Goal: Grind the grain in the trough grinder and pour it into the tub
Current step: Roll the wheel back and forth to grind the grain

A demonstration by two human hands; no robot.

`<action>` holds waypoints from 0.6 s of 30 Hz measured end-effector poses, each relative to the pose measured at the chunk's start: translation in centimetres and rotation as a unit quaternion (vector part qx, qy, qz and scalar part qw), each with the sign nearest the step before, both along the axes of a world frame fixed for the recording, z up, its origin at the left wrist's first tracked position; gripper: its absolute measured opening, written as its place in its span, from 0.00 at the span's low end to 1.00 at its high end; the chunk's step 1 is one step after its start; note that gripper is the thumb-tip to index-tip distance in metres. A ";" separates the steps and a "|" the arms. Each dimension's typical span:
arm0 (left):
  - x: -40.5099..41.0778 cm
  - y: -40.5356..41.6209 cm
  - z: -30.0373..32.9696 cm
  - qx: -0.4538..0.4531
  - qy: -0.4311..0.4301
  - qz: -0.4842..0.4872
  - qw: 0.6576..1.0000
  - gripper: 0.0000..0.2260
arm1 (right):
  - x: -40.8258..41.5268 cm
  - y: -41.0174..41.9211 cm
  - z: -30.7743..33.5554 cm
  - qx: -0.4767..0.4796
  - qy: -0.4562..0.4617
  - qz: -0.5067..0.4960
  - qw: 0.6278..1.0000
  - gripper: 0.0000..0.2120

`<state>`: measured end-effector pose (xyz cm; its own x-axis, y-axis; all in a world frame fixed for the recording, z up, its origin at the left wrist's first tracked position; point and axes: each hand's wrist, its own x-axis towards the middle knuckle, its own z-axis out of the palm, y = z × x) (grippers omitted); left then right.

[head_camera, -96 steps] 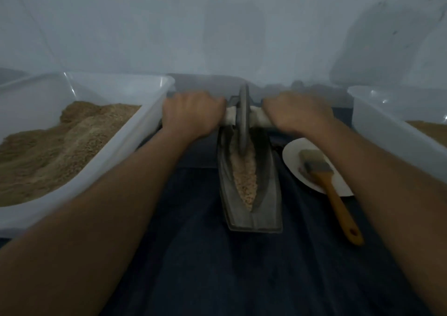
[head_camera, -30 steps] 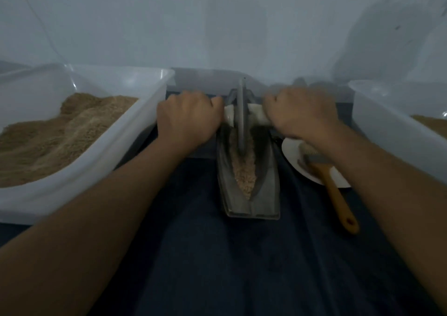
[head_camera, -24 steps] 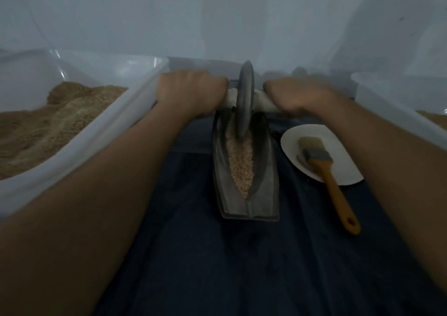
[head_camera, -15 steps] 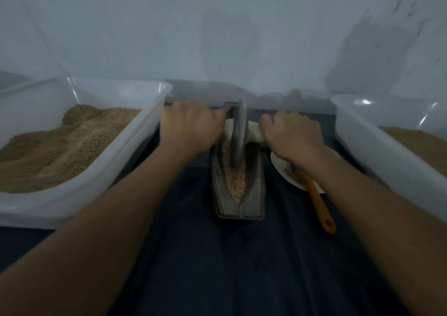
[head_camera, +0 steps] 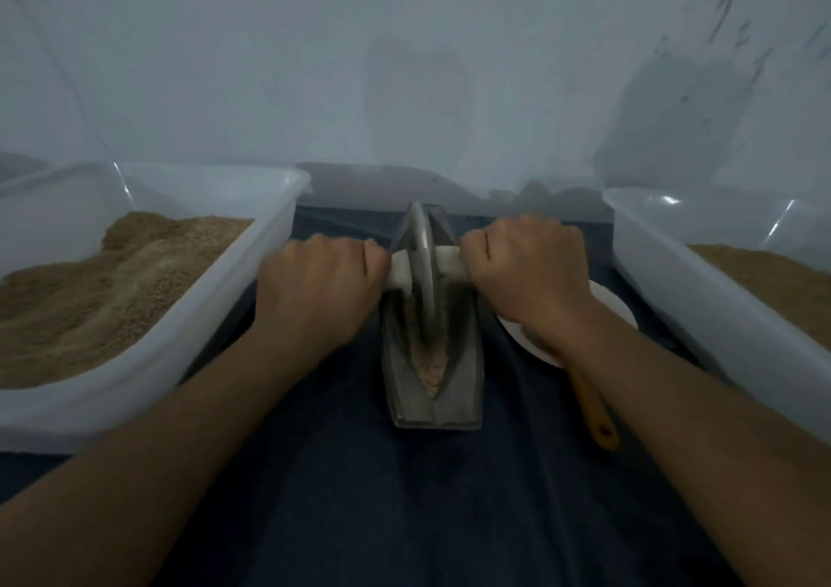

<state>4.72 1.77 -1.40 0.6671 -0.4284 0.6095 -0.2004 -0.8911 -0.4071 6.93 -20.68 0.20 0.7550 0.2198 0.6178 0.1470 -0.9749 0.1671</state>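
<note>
Left hand (head_camera: 321, 292) and right hand (head_camera: 528, 274) wrapped tight round the axle (head_camera: 445, 259) either side of the wheel (head_camera: 424, 271). Roll evenly along the trough (head_camera: 434, 361), pressing down, keeping grain (head_camera: 431, 368) inside.

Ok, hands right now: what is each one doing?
Left hand: gripping the left end of the grinder wheel's white handle.
Right hand: gripping the handle's right end.

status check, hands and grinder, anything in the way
Left hand and right hand both grip the axle. Wheel in trough, grain unpoured. Nothing blocking; brush clear.
</note>
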 end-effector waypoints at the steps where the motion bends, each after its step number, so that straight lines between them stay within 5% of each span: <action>1: 1.3 -0.2 0.3 0.006 -0.005 -0.009 1.000 0.08 | 1.0 -0.3 0.2 0.005 0.034 -0.007 0.999 0.28; 3: 3.9 -0.9 1.1 0.015 0.033 -0.001 0.999 0.02 | 3.1 -1.0 0.7 -0.004 0.105 -0.007 0.994 0.25; 6: 7.8 -1.8 2.7 -0.005 0.149 0.050 0.988 0.10 | 5.8 -0.9 2.1 -0.074 0.223 0.008 0.972 0.12; 9: 10.6 -2.3 4.2 -0.027 0.254 0.068 0.964 0.04 | 7.5 -0.4 3.0 -0.036 0.316 0.029 0.948 0.14; 14: 11.2 -1.7 4.3 -0.038 0.299 0.058 0.952 0.11 | 7.4 0.0 3.9 -0.042 0.330 0.033 0.942 0.03; 18: 8.1 -0.8 1.6 -0.069 0.198 0.044 0.977 0.04 | 5.1 0.6 3.5 -0.118 0.227 -0.006 0.967 0.08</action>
